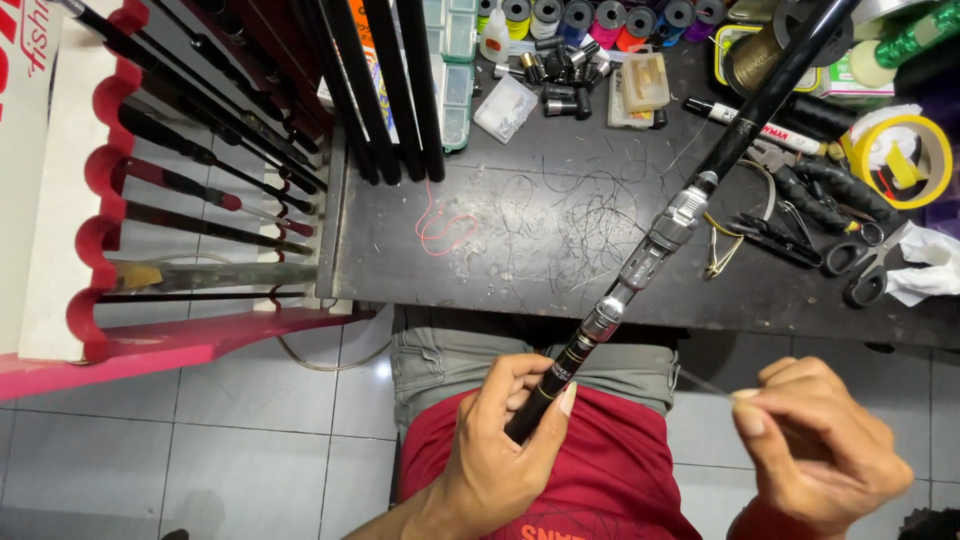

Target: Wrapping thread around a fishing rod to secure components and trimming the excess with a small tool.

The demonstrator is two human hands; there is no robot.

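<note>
Head view, looking down. The left hand is wrapped around the black butt end of a fishing rod, thumb laid along the shaft, above the lap in front of the counter's near edge. The rod runs diagonally up and right, its silver reel seat lying over the near edge of the dark counter and the blank continuing toward the far right corner. The right hand, level with the left and well apart from it, is pinched narrow, thumb and forefinger closed on a thin thread that is barely visible. Loose tangled line lies mid-counter beside a red thread loop. Scissors and pliers rest near the right edge, a yellow tape roll behind them. Thread spools line the far edge. A red-and-white rod rack stands left of the counter.
</note>
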